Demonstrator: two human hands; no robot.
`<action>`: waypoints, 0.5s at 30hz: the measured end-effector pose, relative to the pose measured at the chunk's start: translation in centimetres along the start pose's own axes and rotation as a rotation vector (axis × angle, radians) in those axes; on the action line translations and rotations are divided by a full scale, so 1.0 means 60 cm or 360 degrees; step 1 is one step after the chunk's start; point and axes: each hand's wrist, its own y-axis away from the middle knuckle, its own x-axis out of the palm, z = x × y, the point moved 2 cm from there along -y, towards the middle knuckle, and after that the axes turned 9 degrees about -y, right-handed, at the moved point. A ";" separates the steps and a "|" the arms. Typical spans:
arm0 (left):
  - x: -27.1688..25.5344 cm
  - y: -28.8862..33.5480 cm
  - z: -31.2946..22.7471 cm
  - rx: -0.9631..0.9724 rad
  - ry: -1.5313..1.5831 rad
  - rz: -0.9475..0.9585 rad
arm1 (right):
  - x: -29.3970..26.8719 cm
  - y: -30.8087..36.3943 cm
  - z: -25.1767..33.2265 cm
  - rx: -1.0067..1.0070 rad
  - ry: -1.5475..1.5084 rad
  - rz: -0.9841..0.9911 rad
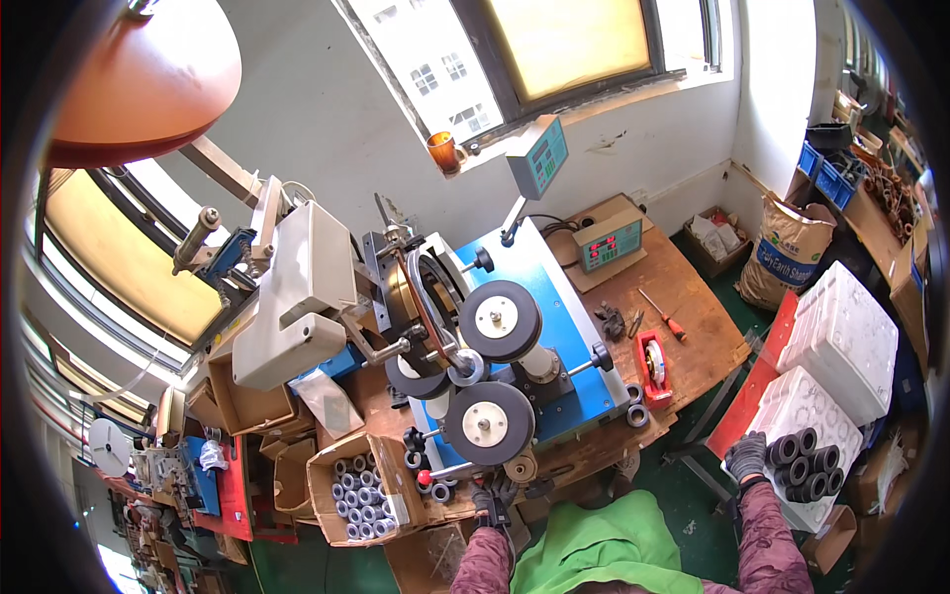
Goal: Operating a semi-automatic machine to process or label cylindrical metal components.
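Observation:
My left hand [493, 500], in a dark glove, is at the table's front edge, just below the coil winding machine's lower black roller [489, 424]. Its fingers look stretched out and apart, and I see nothing held in them. Off to the right, my gloved right hand [746, 456] is at the left side of a white foam tray [770, 404], beside several black rings [808, 465] stacked there. Its fingers are too small and dark to show whether they grip anything. The winding machine's blue base [566, 315] carries black rollers around a metal ring head [421, 297].
An open cardboard box [400, 485] of grey rings stands left of my left hand. A red tape dispenser [654, 368], a screwdriver [675, 327] and a control box [611, 246] with a red display are on the wooden table [705, 319]. More foam trays [843, 342] are stacked at right.

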 end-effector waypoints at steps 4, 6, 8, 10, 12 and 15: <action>0.007 0.011 0.000 0.0009 -0.0047 -0.0014 | -0.011 0.003 0.002 0.0003 0.0000 -0.0032; 0.011 0.014 0.001 0.0012 -0.0039 -0.0051 | -0.019 0.007 0.005 0.0009 -0.0005 -0.0018; 0.008 0.012 0.001 0.0013 -0.0030 -0.0085 | -0.024 0.008 0.006 0.0018 -0.0009 -0.0005; 0.001 0.010 0.000 0.0021 0.0003 -0.0022 | -0.026 0.008 0.007 0.0022 -0.0004 0.0001; -0.004 0.009 0.001 0.0027 -0.0005 -0.0027 | -0.025 0.008 0.009 0.0025 0.0010 -0.0009; -0.005 0.008 0.001 0.0045 -0.0044 0.0031 | -0.021 0.008 0.007 0.0011 0.0016 -0.0033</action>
